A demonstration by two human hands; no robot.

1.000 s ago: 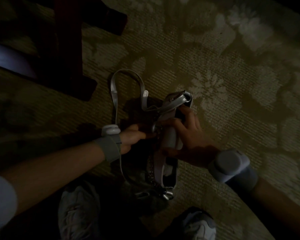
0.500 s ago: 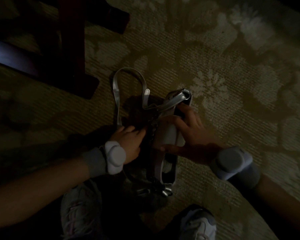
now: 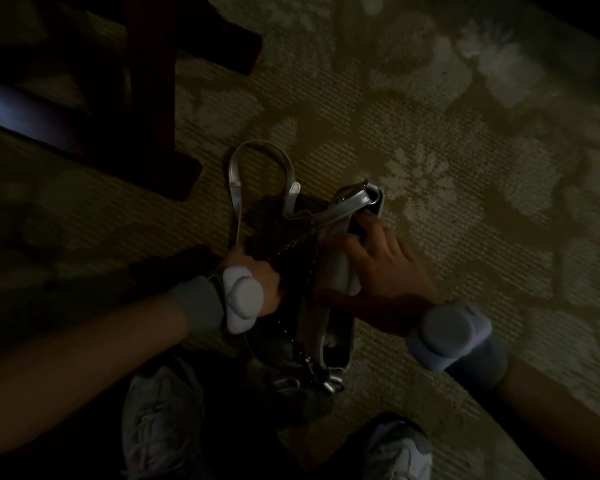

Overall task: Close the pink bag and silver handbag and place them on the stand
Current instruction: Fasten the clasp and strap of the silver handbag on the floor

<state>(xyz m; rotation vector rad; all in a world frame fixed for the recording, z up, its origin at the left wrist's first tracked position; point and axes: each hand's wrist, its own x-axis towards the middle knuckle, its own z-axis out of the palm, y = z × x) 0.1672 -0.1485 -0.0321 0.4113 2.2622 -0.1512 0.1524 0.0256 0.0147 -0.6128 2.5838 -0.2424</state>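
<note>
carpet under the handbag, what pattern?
Large pale flower shapes on a darker olive ground, over the whole carpet; the head view shows it, dimly lit.

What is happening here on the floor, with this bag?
A person crouches over a silver handbag that lies on a patterned carpet. The right hand presses on the bag's top edge, fingers spread. The left hand grips the bag's left side near the strap, which loops onto the carpet. The bag's mouth looks open at the near end, though the light is dim. A dark wooden stand is at the upper left. No pink bag is visible.
</note>
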